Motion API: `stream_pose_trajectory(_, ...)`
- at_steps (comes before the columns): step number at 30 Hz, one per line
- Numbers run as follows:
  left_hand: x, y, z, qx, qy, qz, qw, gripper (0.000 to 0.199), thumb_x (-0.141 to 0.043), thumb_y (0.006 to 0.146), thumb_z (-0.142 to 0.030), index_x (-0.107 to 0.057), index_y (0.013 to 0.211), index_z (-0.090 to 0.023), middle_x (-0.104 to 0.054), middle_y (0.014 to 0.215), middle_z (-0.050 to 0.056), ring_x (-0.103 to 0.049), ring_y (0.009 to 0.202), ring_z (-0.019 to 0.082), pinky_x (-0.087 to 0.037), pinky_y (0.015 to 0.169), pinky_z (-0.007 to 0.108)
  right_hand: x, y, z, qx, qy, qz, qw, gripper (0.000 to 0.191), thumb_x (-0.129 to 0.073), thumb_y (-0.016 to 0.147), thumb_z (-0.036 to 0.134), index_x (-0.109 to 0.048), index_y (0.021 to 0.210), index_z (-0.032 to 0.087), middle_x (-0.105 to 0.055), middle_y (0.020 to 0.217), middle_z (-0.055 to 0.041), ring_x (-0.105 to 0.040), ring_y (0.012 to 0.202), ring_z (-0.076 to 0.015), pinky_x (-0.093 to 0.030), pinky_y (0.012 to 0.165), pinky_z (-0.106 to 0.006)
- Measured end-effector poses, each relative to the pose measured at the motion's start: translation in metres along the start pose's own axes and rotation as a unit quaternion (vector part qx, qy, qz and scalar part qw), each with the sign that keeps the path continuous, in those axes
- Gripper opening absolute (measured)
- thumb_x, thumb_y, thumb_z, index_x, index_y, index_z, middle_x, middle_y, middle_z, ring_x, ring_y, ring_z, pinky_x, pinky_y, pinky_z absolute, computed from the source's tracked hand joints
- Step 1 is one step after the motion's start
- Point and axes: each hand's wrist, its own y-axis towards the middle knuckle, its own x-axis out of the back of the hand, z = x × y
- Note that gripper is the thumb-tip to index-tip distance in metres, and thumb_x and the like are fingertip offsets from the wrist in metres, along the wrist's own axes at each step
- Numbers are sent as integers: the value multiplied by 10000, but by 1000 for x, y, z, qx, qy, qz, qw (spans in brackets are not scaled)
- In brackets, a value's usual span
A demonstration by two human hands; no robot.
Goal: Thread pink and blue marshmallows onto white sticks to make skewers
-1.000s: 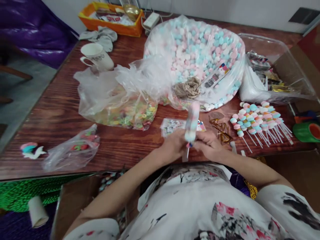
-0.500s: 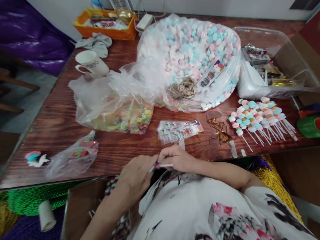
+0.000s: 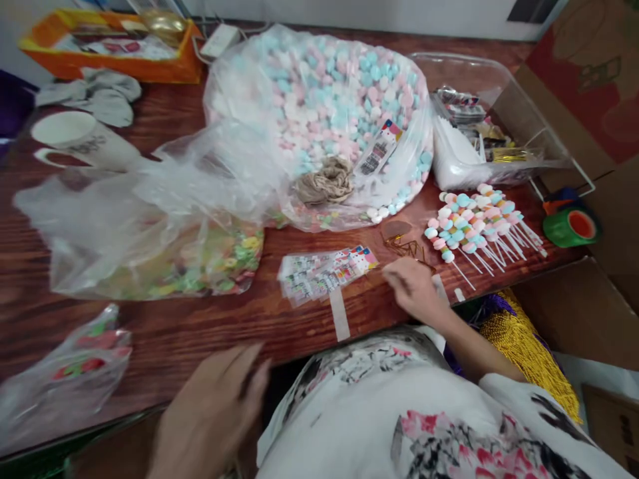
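Note:
Over the table's front edge at the lower left is my left hand [image 3: 214, 406], blurred, with thumb and fingers apart and nothing in it. My right hand [image 3: 413, 287] rests by the table edge, its fingers bent and blurred near gold twist ties [image 3: 407, 247]; whether it holds one is hidden. Printed clear packets [image 3: 322, 271] lie fanned out left of it. Farther right, candy skewers [image 3: 474, 223] in pink, blue and white lie in a bunch with their white sticks toward me.
A big bag of pastel candies [image 3: 339, 100] stands behind, with a bag of gummies [image 3: 190, 259] at left. Around them are a white mug [image 3: 100, 143], an orange tray [image 3: 120, 68], a clear bin [image 3: 539, 120], green tape [image 3: 559, 229] and a small bag [image 3: 84, 372].
The view has shifted right. My hands have parted; the stick they held together is out of sight. My right hand has moved to the twist ties, my left down and left, opening.

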Motion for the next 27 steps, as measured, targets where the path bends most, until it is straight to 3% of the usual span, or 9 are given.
stream_pose_trajectory(2,-25,81,-37,-15,55,26,998,293,-572,878,-260,-615,1162,-206,-641,1105,103,-574,1042,284,-491,914,454,29,-12,-22,-49,-109,-54,991,177,-492,899,153,-653,940,214,-683,881,-56,-609,849,-197,-481,797,-336)
stream_pose_trajectory(4,-45,145,-70,-54,108,74,990,256,-554,857,-199,-631,1097,-154,-651,1022,117,-580,980,281,-504,830,424,53,-25,-38,-84,-222,-67,969,168,-508,896,179,-668,941,205,-676,858,-65,-602,843,-213,-475,796,-346)
stream_pose_trajectory(7,-63,189,-99,-32,179,108,977,254,-538,817,-102,-627,1054,-85,-633,1014,160,-571,953,302,-487,732,398,78,-48,-50,-112,-321,-83,937,169,-524,896,220,-672,969,185,-679,899,-83,-604,873,-226,-475,814,-348)
stream_pose_trajectory(10,-70,191,-96,-28,203,106,973,200,-497,821,-55,-635,965,-67,-625,942,163,-572,897,296,-460,685,381,85,-68,-53,-143,-390,-24,909,220,-525,900,253,-662,1053,174,-672,948,-106,-601,917,-250,-471,811,-361)
stream_pose_trajectory(13,-73,183,-75,-76,186,56,978,153,-498,825,-54,-637,863,-107,-625,861,131,-568,842,268,-446,703,371,80,-78,-56,-166,-415,6,894,286,-526,898,276,-639,1136,164,-671,1022,-132,-613,938,-267,-474,769,-357)
stream_pose_trajectory(17,-77,176,-52,-147,165,-46,974,192,-511,844,-80,-597,695,-166,-595,712,69,-542,715,210,-418,668,326,82,-76,-58,-230,-374,7,898,332,-536,877,246,-611,1197,194,-714,989,-93,-660,803,-229,-479,681,-323)
stream_pose_trajectory(19,-77,175,-51,-164,163,-78,970,199,-524,857,-110,-592,682,-176,-583,685,57,-530,693,205,-406,649,323,91,-72,-55,-246,-318,8,916,347,-553,855,228,-616,1195,207,-729,929,-66,-666,738,-211,-487,661,-316)
stream_pose_trajectory(23,-74,177,-59,-143,167,-66,973,138,-536,852,-114,-652,898,-173,-611,761,70,-542,770,241,-408,668,340,115,-60,-39,-213,-157,-93,960,257,-594,838,226,-674,1082,219,-726,913,-37,-678,764,-184,-528,714,-309)
stream_pose_trajectory(27,-75,183,-58,-108,89,-69,988,149,-520,859,-120,-637,784,-171,-619,776,83,-548,801,236,-427,706,340,123,-33,-31,-163,-93,-232,955,138,-658,801,234,-715,926,221,-716,870,-23,-671,783,-185,-535,737,-329)
